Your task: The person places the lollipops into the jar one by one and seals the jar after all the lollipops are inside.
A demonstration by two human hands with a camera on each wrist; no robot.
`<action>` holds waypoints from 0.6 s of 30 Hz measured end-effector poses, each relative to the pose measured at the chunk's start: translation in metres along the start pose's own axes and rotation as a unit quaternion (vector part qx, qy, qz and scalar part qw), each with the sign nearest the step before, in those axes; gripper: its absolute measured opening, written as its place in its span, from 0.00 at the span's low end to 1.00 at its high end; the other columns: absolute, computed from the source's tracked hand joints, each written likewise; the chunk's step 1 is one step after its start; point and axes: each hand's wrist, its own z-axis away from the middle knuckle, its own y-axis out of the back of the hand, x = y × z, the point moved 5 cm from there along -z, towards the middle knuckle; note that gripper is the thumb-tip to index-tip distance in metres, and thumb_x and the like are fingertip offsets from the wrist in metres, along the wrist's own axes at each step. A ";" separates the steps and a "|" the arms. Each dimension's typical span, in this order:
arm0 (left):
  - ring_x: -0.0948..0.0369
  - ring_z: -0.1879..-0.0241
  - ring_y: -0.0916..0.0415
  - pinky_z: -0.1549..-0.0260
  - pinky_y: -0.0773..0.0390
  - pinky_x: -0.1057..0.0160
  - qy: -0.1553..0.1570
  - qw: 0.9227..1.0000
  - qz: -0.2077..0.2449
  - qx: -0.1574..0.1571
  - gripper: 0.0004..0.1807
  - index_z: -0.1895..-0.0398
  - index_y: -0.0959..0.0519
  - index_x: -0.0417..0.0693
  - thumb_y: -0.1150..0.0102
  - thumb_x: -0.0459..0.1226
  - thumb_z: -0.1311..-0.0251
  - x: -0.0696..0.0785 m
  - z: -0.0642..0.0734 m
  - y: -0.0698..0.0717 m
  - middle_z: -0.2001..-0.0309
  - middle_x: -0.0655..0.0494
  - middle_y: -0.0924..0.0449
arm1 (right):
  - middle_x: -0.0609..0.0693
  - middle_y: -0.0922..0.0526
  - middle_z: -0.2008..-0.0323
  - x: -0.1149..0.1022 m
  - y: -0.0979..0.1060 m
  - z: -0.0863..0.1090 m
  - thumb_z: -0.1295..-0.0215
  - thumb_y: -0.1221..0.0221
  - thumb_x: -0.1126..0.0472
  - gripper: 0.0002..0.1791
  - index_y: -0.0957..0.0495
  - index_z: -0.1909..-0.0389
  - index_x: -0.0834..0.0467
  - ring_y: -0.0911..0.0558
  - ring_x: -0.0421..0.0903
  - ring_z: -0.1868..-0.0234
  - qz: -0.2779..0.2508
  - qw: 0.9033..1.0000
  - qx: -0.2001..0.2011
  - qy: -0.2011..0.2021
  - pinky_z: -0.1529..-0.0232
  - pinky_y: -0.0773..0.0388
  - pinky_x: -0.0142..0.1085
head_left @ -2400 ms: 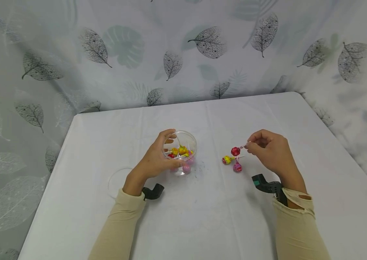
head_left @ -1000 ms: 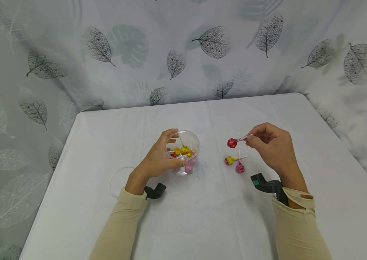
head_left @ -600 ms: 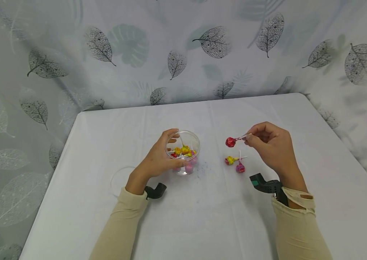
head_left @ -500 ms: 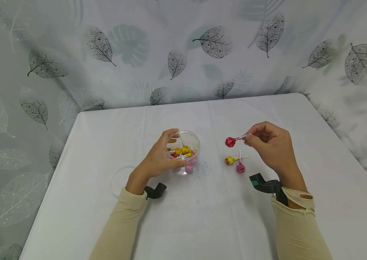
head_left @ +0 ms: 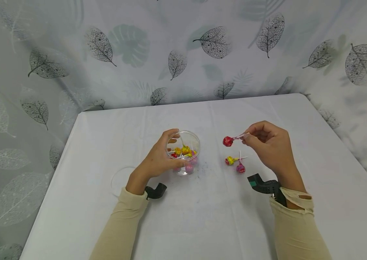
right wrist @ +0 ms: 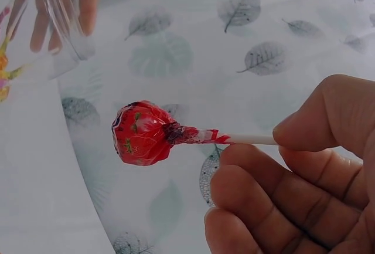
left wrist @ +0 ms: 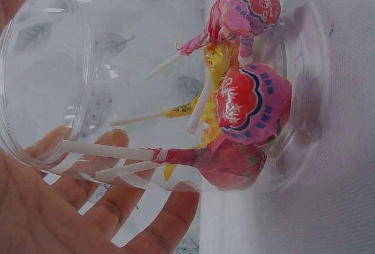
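My left hand (head_left: 158, 155) grips a clear plastic jar (left wrist: 64, 72) round its side; its mouth faces up in the head view. Inside lie several wrapped lollipops, among them a pink one (left wrist: 255, 98), a red one (left wrist: 231, 163) and some yellow ones (head_left: 186, 149). To the right, my right hand (head_left: 269, 146) pinches the white stick of a red lollipop (right wrist: 143, 134) between thumb and fingers, its head pointing left toward the jar. Below it on the table are a yellow lollipop (head_left: 230, 160) and a purple-pink lollipop (head_left: 240, 168), their sticks crossing.
A thin clear ring, like a lid (head_left: 113, 180), lies on the white-covered table (head_left: 196, 224) beside my left wrist, partly hidden by the arm. Behind the table hangs a leaf-patterned curtain (head_left: 138, 79).
My right hand has lifted the red lollipop from beside the other two and moved it slightly up and left. My left hand keeps its grip on the jar.
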 end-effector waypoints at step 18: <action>0.49 0.33 0.39 0.42 0.31 0.42 0.002 1.000 -0.010 0.005 0.54 0.28 0.47 0.65 0.23 0.50 0.57 0.001 0.000 0.000 0.33 0.62 0.36 | 0.51 0.16 0.68 -0.009 -0.013 -0.002 0.36 0.39 0.68 0.02 0.20 0.64 0.61 0.15 0.43 0.68 -0.025 0.999 -0.002 0.032 0.63 0.19 0.28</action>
